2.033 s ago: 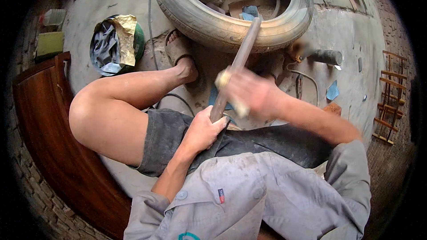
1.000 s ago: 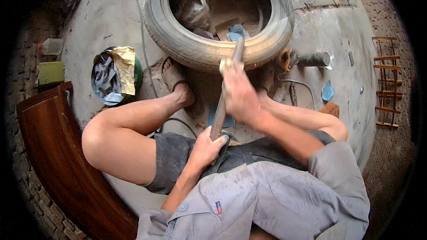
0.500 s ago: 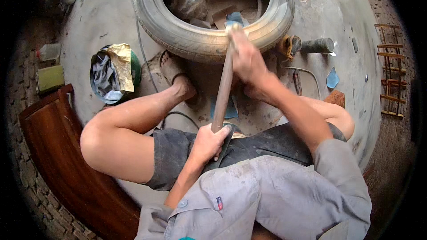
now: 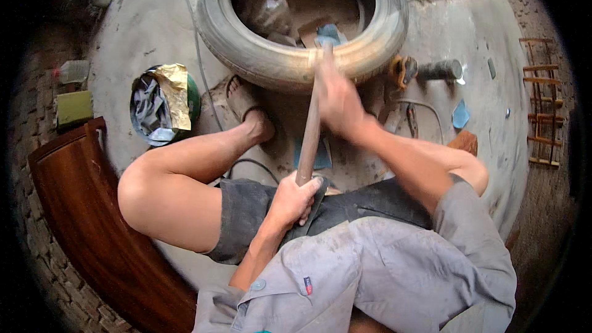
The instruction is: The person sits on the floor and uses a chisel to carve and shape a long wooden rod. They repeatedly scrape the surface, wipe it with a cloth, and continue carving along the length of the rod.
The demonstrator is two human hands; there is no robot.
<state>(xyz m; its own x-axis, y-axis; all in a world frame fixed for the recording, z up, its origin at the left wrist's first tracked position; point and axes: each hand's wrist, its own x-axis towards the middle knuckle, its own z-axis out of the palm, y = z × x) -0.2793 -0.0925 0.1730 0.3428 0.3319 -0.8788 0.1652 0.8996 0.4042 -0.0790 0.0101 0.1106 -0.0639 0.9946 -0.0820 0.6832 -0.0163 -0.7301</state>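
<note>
A long brown wooden rod [image 4: 311,132] slants from my lap up to the near side of a tyre [image 4: 277,65], its far end against the sidewall. My left hand [image 4: 295,198] is closed around the rod's near end, over my dark shorts. Farther up, my right hand [image 4: 340,100] is blurred by motion, its fingers closed about the rod near the tyre. Whether anything lies between that palm and the wood is hidden. Pieces of blue sheet [image 4: 331,34] lie inside the tyre, beside a clear plastic bag [image 4: 274,15].
A bucket [image 4: 194,102] with crumpled dark cloth and yellowish paper stands left of my foot. Right of the tyre lies a power tool [image 4: 439,69] with its cord. A curved dark wooden panel [image 4: 92,222] is at the left; wooden frames [image 4: 542,111] are at the far right.
My right hand has slid a little down the rod, toward me. The left hand keeps its grip at the near end. The whole view has shifted slightly.
</note>
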